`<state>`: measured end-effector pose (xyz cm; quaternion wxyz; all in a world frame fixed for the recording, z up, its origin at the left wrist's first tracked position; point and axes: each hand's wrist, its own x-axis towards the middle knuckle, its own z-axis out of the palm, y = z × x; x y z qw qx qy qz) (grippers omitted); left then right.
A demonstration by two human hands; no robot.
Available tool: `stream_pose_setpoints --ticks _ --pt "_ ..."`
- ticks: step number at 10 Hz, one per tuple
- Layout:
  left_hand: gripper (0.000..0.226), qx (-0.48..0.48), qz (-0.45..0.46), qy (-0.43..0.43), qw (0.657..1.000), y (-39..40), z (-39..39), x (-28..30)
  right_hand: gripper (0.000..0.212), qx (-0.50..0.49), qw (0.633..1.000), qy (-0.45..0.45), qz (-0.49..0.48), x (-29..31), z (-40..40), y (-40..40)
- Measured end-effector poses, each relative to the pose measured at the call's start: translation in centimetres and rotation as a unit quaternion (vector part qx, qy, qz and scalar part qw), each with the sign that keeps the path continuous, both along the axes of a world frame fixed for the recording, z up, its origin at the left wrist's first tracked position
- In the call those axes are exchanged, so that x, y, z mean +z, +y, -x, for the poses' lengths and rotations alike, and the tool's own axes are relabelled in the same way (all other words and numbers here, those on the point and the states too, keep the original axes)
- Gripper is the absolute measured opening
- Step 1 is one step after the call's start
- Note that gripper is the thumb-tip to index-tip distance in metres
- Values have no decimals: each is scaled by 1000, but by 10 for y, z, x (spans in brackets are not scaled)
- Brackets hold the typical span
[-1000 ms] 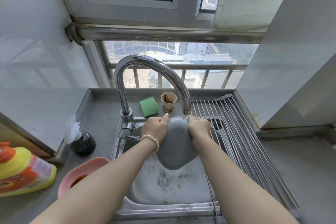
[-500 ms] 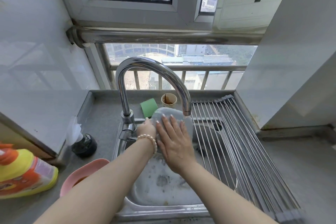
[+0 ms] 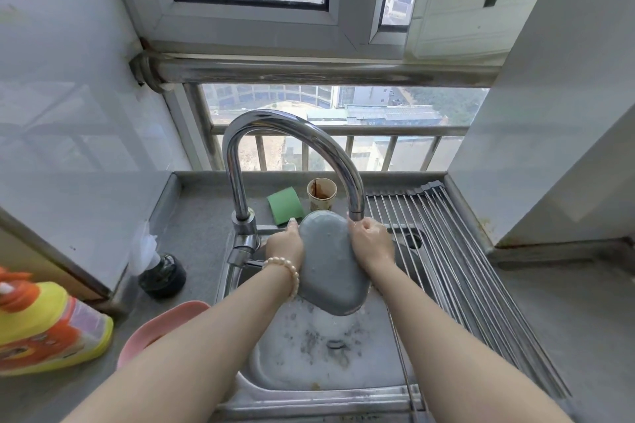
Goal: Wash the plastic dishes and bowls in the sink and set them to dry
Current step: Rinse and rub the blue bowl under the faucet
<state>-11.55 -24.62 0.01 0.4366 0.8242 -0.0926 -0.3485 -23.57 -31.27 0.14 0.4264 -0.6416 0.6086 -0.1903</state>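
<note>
1. Grey plastic dish (image 3: pixel 330 261), seen from the head camera, is held up on edge over the sink (image 3: pixel 309 398) with its underside facing the camera, its top rim just under the faucet (image 3: pixel 292 134) spout
2. Left hand (image 3: pixel 284 245), with a pearl bracelet (image 3: pixel 287 271) on the wrist, grips the dish's left edge, fingers curled round it
3. Right hand (image 3: pixel 371 244) grips the dish's right edge near the top, just below the spout; the fingers curl round the rim and the skin looks wet
4. Foamy water and dark specks lie in the sink basin below the dish
5. Behind the dish on the tabletop (image 3: pixel 199 216) lies a green sponge (image 3: pixel 285 204), and just right of it stands a stained paper cup (image 3: pixel 321 194)
6. Right of the sink a roll-up drying rack (image 3: pixel 457 251) of metal rods lies across the basin's right part and the tabletop edge
7. Left of the sink a pink bowl (image 3: pixel 161 326) sits on the tabletop, partly hidden by the left forearm; further left lies a yellow and orange detergent bottle (image 3: pixel 44 323), and behind the bowl stands a small black holder (image 3: pixel 163 273) with a white wad in it
</note>
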Motion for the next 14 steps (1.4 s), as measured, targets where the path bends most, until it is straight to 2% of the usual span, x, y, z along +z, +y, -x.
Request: stream_pose_setpoints --ticks 1,2,3,4,5,6,7,8,9,10,11,12,13,14 --pt "51 -81 -13 -117 990 3 10 7 31 -76 994 -47 -57 -11 2 -5" --pt "61 -200 -43 -302 931 9 26 3 27 -96 985 -74 -120 -22 3 -9" --pt "95 -294 -70 -412 860 9 44 -7 33 -172 949 -210 -158 -9 5 0" --pt "57 -337 -1 -498 799 3 56 -16 31 -166 951 -212 -149 -13 9 3" --pt "48 -377 43 -525 762 -4 52 -13 19 -175 952 -210 -139 -11 12 7" --pt "47 -395 -31 -435 809 -15 38 7 33 -166 959 -181 -142 -20 9 6" --pt "41 -356 -88 -285 886 -28 23 17 32 -154 960 -174 -154 -13 12 9" --pt "34 -300 -52 -127 944 -33 11 10 22 -138 947 -199 -211 -7 18 2" --pt "40 -210 23 79 974 -30 -1 -2 14 -104 949 -177 -238 -2 20 -9" --pt "40 -135 78 89 984 -18 1 -13 8 -113 939 -191 -262 3 23 -25" --pt "45 -172 82 -41 981 4 21 -12 10 -144 927 -206 -279 2 25 -38" --pt "63 -131 88 -138 978 18 38 -5 14 -184 912 -219 -293 -9 16 -37" --pt "86 -48 86 -121 988 20 53 -1 11 -218 900 -223 -304 -23 6 -31" --pt "79 62 119 10 991 14 55 -8 26 -220 933 -157 -236 -14 2 -19"
